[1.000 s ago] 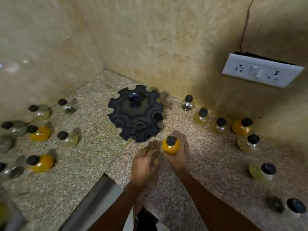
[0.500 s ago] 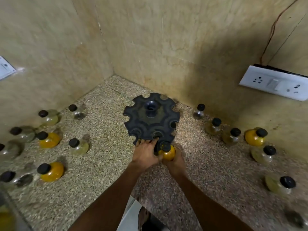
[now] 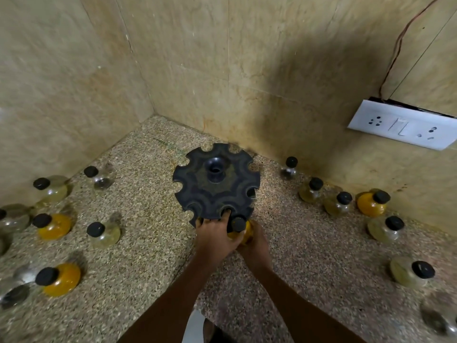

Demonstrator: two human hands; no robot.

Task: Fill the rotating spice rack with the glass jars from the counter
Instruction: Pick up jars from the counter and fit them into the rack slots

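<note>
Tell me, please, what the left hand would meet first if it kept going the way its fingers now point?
The left hand already has fingertips on the black spice rack's near rim; beyond that would probably come its central hub.

Rack [image 3: 216, 184] on surface [image 3: 153, 243], near corner where two walls meet. Left hand [image 3: 214, 237] at rack's near edge, fingers in notch. Right hand [image 3: 254, 246] just right of it, around jar [image 3: 239, 229] touching rack's near rim. Group of jars [image 3: 53, 225] on surface left of rack, well apart from it. Row of jars [image 3: 337, 201] right of rack, along right wall. Socket plate [image 3: 403, 127] on right wall, above that row.
</note>
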